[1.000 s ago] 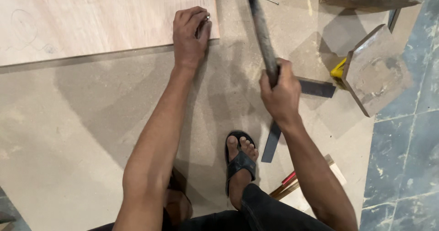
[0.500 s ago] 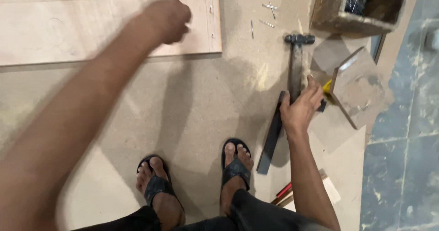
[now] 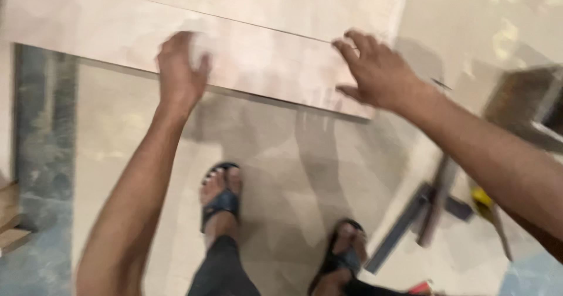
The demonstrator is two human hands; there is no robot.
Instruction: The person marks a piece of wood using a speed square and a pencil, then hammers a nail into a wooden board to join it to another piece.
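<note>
A long strip of light plywood (image 3: 264,58) lies across the floor board in front of me, with a second sheet (image 3: 281,3) behind it. My left hand (image 3: 179,73) sits on the strip's near edge, fingers curled down onto it; blur hides whether it grips. My right hand (image 3: 375,70) is over the strip's right end with fingers spread, fingertips touching the wood. The hammer (image 3: 437,202) lies on the floor to the right, away from both hands.
A dark metal square (image 3: 399,231) lies under the hammer, with a yellow-handled tool (image 3: 484,202) beside it. A wooden box (image 3: 528,105) stands at the right. My feet in black sandals (image 3: 220,199) (image 3: 346,255) stand on the floor board. Grey tiles (image 3: 41,126) show at left.
My right hand has let go of the hammer, which now lies on the floor, and moved up to the plywood strip. My left hand came down onto the strip. The view swung left.
</note>
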